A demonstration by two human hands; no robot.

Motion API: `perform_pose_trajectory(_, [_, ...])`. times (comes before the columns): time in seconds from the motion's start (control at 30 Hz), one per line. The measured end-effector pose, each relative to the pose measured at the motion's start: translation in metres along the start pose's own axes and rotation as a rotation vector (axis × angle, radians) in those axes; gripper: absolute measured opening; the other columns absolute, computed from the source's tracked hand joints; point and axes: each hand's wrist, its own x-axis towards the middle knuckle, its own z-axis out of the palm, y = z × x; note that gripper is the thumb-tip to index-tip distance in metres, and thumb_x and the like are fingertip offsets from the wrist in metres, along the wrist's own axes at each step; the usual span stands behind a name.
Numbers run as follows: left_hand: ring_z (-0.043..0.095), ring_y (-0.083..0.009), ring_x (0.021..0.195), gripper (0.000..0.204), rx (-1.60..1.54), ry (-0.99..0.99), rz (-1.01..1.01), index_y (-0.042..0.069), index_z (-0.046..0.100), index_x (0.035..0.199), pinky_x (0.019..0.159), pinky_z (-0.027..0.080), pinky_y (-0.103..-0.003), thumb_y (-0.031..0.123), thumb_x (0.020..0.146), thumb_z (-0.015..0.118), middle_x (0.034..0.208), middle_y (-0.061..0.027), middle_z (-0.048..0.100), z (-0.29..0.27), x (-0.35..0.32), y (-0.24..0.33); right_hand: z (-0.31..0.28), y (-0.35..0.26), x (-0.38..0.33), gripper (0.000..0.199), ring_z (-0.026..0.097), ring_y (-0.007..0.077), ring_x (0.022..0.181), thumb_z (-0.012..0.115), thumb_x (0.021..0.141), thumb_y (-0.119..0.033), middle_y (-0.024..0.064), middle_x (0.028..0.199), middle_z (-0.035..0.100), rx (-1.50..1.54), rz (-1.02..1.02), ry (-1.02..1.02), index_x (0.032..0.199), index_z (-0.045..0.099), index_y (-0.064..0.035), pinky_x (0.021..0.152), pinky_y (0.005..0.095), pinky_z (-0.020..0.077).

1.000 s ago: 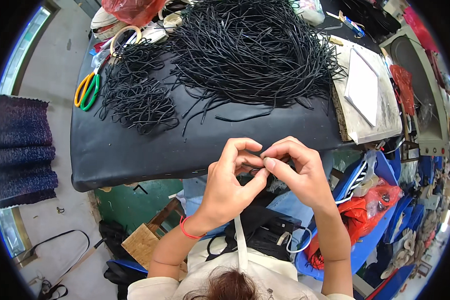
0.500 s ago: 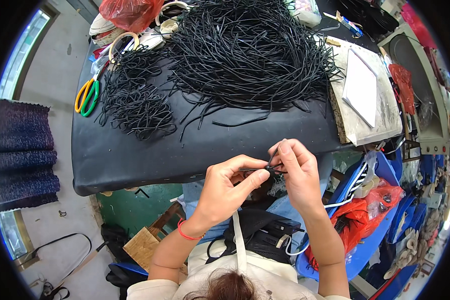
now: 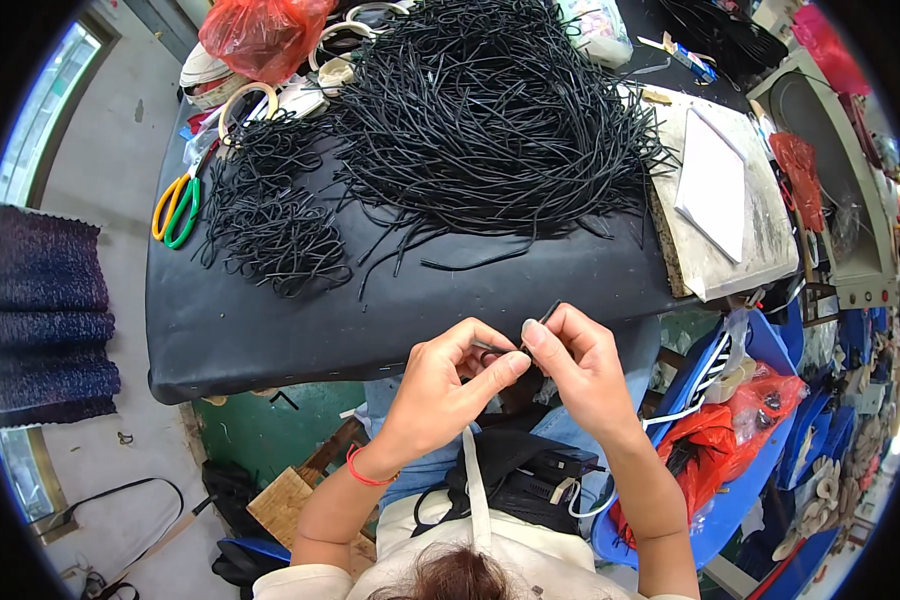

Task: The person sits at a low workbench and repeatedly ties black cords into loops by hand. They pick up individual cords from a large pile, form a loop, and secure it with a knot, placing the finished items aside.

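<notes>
My left hand [image 3: 458, 378] pinches a short black cord [image 3: 552, 311] between thumb and fingers, just off the table's front edge. Beside it, my right hand [image 3: 578, 362] grips the same cord, whose end pokes up above the fingertips. Most of the held cord is hidden by my fingers. Beyond my hands, a big heap of loose black cords [image 3: 490, 130] covers the middle of the table. To its left lies a smaller pile of looped, knotted-looking black cords [image 3: 280, 225].
Scissors with yellow and green handles [image 3: 177, 208] lie at the table's left edge, near tape rolls [image 3: 248, 105] and a red plastic bag [image 3: 262, 35]. A worn board [image 3: 685, 250] carries a white pad at right. A blue bin [image 3: 710, 530] holding red bags stands below it.
Both hands have moved slightly, and the right fingers have come lower and closer to the left. The cord between them, visible before as a crossing loop, is now mostly covered.
</notes>
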Motion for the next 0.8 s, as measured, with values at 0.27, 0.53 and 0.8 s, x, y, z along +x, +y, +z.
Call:
perform_pose_trajectory(0.27, [0.051, -0.0038, 0.065, 0.018, -0.234, -0.075, -0.048, -0.001, 0.060, 0.095, 0.058, 0.044, -0.018, 0.015, 0.089, 0.056, 0.077, 0.0006, 0.057, 0.007, -0.006, 0.006, 0.010, 0.000, -0.003, 0.024, 0.044, 0.0019, 0.059, 0.055, 0.090, -0.015, -0.0029, 0.064, 0.049, 0.121, -0.099, 0.089, 0.070, 0.049, -0.0031, 0.053, 0.0181, 0.0370])
perform_pose_trajectory(0.53, [0.053, -0.0060, 0.064, 0.016, 0.263, 0.085, 0.423, -0.003, 0.061, 0.098, 0.058, 0.045, -0.020, 0.007, 0.088, 0.055, 0.078, -0.0026, 0.060, 0.020, -0.006, -0.019, 0.001, 0.001, 0.001, 0.025, 0.046, 0.0020, 0.058, 0.058, 0.088, -0.015, -0.0026, 0.065, 0.051, 0.023, -0.036, 0.124, 0.067, 0.049, -0.0034, 0.054, 0.0181, 0.0391])
perform_pose_trajectory(0.8, [0.052, -0.0044, 0.065, 0.019, -0.175, -0.002, 0.088, -0.001, 0.061, 0.096, 0.062, 0.045, -0.019, 0.016, 0.090, 0.054, 0.077, -0.0011, 0.058, -0.012, 0.010, -0.006, 0.001, -0.009, 0.017, 0.023, 0.045, 0.0029, 0.066, 0.057, 0.089, -0.025, -0.0029, 0.073, 0.054, 0.219, 0.170, 0.077, 0.084, 0.057, -0.0031, 0.060, 0.0187, 0.0377])
